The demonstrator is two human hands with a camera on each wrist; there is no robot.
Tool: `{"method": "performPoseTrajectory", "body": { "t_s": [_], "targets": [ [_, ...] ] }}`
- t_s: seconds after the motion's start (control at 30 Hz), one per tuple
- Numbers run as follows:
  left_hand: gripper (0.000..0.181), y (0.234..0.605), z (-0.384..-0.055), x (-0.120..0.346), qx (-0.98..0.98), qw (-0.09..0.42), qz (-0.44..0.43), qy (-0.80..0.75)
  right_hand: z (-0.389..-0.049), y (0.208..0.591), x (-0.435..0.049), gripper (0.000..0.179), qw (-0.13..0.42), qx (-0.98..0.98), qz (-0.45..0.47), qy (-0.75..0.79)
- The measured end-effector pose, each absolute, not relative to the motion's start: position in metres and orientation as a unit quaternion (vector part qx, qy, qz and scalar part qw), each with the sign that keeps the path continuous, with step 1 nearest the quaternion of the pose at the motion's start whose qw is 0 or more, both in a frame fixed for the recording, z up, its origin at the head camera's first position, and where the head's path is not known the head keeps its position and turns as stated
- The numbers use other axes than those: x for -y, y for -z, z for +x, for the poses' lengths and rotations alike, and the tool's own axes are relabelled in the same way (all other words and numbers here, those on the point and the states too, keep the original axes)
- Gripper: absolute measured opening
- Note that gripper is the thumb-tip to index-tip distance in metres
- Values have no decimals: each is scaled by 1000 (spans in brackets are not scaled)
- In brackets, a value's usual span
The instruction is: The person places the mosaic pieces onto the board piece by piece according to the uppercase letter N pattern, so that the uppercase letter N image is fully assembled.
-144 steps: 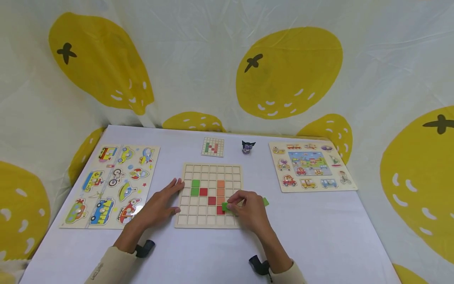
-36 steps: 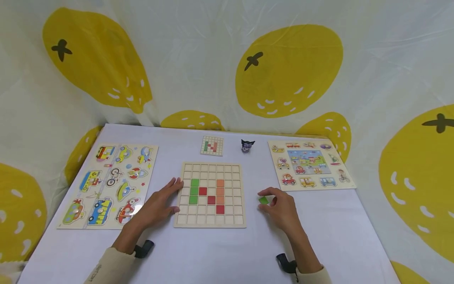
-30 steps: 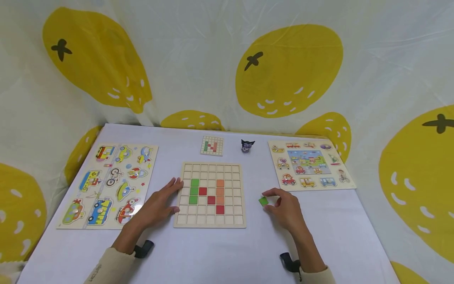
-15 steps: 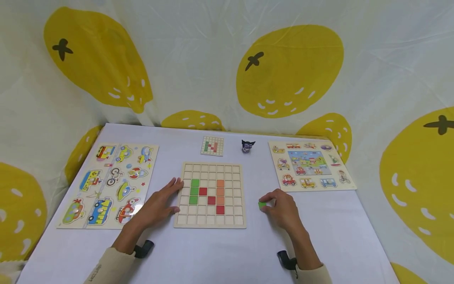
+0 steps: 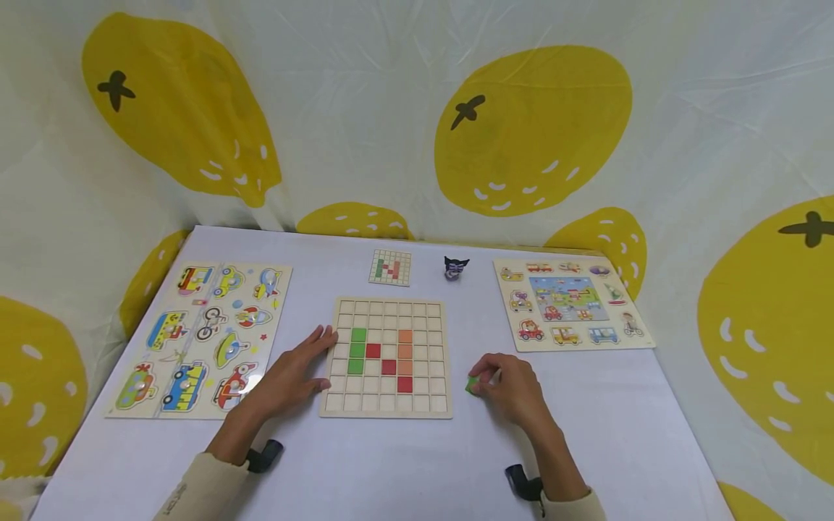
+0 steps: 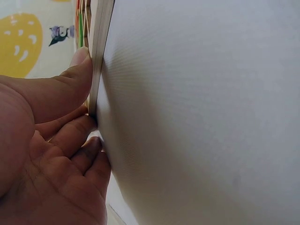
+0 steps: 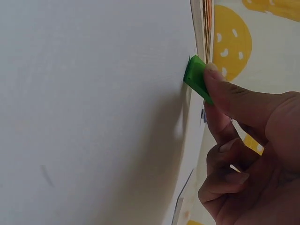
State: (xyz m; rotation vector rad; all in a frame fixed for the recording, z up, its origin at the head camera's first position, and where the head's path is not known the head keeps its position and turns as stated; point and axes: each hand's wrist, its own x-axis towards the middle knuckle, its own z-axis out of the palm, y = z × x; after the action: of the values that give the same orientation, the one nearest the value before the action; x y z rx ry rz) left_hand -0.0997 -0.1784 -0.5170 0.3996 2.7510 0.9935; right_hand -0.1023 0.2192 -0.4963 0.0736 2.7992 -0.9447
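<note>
A wooden grid board [image 5: 370, 401] lies mid-table, with green, red and orange square tiles in some cells. Three green tiles [image 5: 356, 351] form a column at its left, red tiles [image 5: 389, 367] step down diagonally, and orange tiles [image 5: 405, 350] stand in a column. My left hand [image 5: 291, 380] rests at the board's left edge, thumb and fingertips touching it, fingers loosely extended. To the right of the board, my right hand [image 5: 515, 391] pinches a green square tile [image 7: 199, 78] between thumb and finger, tilted, close to the tabletop.
Behind the board lie a small pattern card [image 5: 390, 268] and a dark figurine [image 5: 455, 268]. A vehicle puzzle board [image 5: 202, 340] lies at the left, another picture puzzle board [image 5: 573, 305] at the right. A fruit-printed curtain [image 5: 365, 108] hangs behind the table.
A third green tile now sits in the left column. My right hand has moved from the board to the right, grips another green tile and has shifted slightly nearer. The left hand stays put.
</note>
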Motion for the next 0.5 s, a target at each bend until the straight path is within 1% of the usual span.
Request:
{"method": "performPoseTrajectory", "body": {
  "t_s": [0.27,0.5],
  "targets": [
    [95,517,-100,178,-927,95,134,-337,-101,500,-207,22,64,-930,-5,363],
    [94,517,-101,178,-928,98,133,-335,-98,499,-187,21,65,-919,2,389]
  ]
}}
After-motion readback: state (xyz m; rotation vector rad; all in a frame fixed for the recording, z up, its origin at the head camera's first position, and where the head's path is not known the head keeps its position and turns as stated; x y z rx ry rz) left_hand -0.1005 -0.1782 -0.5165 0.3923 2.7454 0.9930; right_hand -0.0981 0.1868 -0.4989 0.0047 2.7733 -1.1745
